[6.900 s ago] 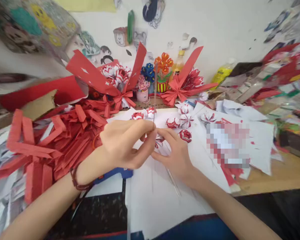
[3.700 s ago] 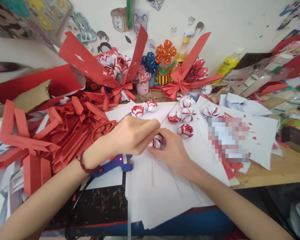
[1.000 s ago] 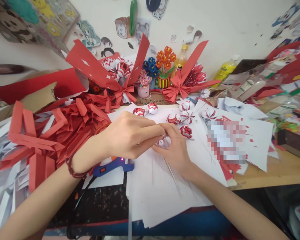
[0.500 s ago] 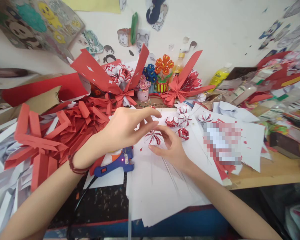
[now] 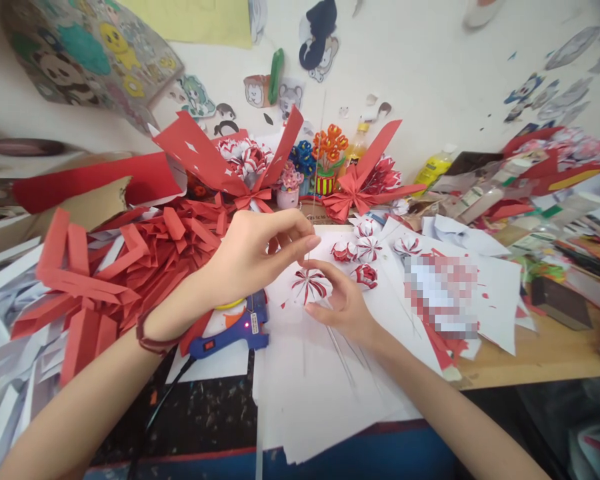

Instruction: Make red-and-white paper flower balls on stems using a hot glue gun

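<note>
My right hand (image 5: 344, 301) is closed round a small red-and-white striped paper flower (image 5: 307, 288), thumb below and fingertips at its upper edge. Just above it, my left hand (image 5: 275, 245) pinches a thin wire (image 5: 315, 200) between thumb and fingers. The wire stands nearly upright, and its lower end comes down close to the flower; whether it enters the flower I cannot tell. Several similar paper flowers (image 5: 368, 249) lie behind my right hand on white paper sheets (image 5: 320, 400). More thin wires (image 5: 341, 357) rest on the sheets below my hands.
A blue glue gun (image 5: 227, 337) with a lit light lies left of the sheets, its cord running to the front. Folded red paper strips (image 5: 90, 287) are heaped at the left. Red-wrapped bouquets (image 5: 353, 190) and bottles stand along the wall. Paper scraps (image 5: 445, 347) lie right.
The wire in my left hand now shows clearly, standing nearly upright above the flower. My hands stay close together. The whole view has shifted slightly, with the wall showing more.
</note>
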`<action>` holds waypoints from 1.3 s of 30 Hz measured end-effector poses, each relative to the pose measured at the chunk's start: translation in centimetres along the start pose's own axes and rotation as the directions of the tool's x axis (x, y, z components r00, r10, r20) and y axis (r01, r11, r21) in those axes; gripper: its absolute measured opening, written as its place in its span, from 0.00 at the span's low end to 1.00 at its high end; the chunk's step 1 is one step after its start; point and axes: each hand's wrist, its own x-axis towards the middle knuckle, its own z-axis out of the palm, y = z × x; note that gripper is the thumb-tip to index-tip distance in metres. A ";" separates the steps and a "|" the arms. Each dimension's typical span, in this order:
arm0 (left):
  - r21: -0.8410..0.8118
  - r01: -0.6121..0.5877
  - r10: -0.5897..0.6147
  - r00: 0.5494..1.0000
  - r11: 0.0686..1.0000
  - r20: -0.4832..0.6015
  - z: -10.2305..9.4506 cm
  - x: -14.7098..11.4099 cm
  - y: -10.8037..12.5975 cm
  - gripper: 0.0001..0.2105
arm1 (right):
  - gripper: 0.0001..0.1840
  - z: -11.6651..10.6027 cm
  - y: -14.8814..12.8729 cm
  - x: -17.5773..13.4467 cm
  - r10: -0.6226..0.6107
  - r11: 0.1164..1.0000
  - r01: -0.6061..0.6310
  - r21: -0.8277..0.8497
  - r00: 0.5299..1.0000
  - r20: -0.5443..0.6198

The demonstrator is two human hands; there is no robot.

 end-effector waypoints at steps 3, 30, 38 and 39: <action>-0.005 -0.009 0.009 1.000 1.000 0.000 -0.2 0.0 0.0 0.08 | 0.31 0.0 -0.1 0.1 0.012 0.999 -0.012 0.032 1.000 0.029; 0.572 0.010 -0.064 0.995 0.820 0.074 -4.1 2.6 2.3 0.12 | 0.31 1.9 1.0 6.8 -0.141 0.988 0.117 -0.105 0.952 -0.270; 0.478 -0.040 -0.052 0.982 0.878 0.179 -4.3 2.5 2.5 0.10 | 0.32 1.9 1.4 5.6 -0.197 0.968 0.158 -0.196 0.959 -0.202; 0.464 -0.035 -0.043 0.987 0.885 0.156 -4.3 2.5 2.4 0.09 | 0.32 1.9 1.4 5.5 -0.202 0.967 0.164 -0.197 0.960 -0.192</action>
